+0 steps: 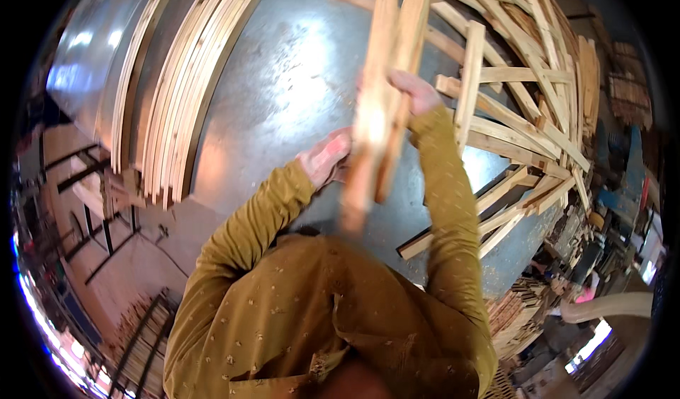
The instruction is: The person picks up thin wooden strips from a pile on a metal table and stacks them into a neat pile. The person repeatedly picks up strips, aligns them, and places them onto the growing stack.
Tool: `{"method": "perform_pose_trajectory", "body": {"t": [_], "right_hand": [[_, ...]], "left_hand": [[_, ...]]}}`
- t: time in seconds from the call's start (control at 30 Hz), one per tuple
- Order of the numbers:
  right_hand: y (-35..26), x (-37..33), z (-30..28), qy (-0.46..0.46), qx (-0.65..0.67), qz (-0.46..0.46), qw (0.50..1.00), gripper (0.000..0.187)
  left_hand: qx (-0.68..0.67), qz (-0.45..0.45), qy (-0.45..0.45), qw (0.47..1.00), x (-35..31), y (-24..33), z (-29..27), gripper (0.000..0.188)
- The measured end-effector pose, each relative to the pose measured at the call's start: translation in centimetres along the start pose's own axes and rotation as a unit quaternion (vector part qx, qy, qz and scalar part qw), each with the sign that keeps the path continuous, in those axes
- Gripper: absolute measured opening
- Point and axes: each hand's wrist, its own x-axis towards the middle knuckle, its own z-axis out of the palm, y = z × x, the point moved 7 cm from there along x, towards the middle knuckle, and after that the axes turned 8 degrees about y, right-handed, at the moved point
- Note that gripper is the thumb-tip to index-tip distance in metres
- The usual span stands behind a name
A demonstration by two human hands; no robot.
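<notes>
Two pale wooden strips are held lengthwise in front of me, slightly blurred and crossing each other at a narrow angle. My right hand grips them from the right side near their middle, its thumb showing and some fingers hidden. Lower down, my left hand closes on the nearer strip's left edge, with its fingertips hidden behind the wood. Beneath both hands lies a grey metal table.
Left on the table, several long strips lie side by side, with a smaller group further left. A tangled heap of loose strips covers the right side. Stacked wood and a pale hose stand beyond the table's right edge.
</notes>
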Motion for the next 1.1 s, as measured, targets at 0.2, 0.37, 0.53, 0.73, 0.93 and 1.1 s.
{"method": "perform_pose_trajectory", "body": {"t": [0.2, 0.37, 0.53, 0.73, 0.93, 1.1], "right_hand": [[8.9, 4.0, 5.8, 0.097, 0.187, 0.045, 0.976, 0.037], [10.6, 4.6, 10.1, 0.029, 0.104, 0.070, 0.992, 0.029], [13.4, 6.7, 14.3, 0.055, 0.042, 0.035, 0.997, 0.033], [15.7, 9.2, 17.0, 0.153, -0.198, -0.014, 0.968, 0.061], [16.2, 7.2, 19.3, -0.027, 0.251, 0.134, 0.958, 0.048], [15.3, 6.6, 19.4, 0.024, 0.190, 0.109, 0.975, 0.048]], "left_hand": [[0.096, -0.058, 0.181, 0.977, -0.6, -2.3, -11.2, 0.077], [0.170, -0.070, 0.288, 0.940, -3.7, -0.6, -18.6, 0.055], [-0.072, -0.096, 0.249, 0.961, -5.6, 0.3, -22.2, 0.063], [0.045, 0.022, 0.140, 0.989, -5.2, 1.7, -21.7, 0.092], [0.436, 0.045, 0.296, 0.848, -7.4, 3.2, -26.4, 0.062], [0.739, 0.260, 0.434, 0.445, -12.1, 8.4, -25.1, 0.058]]}}
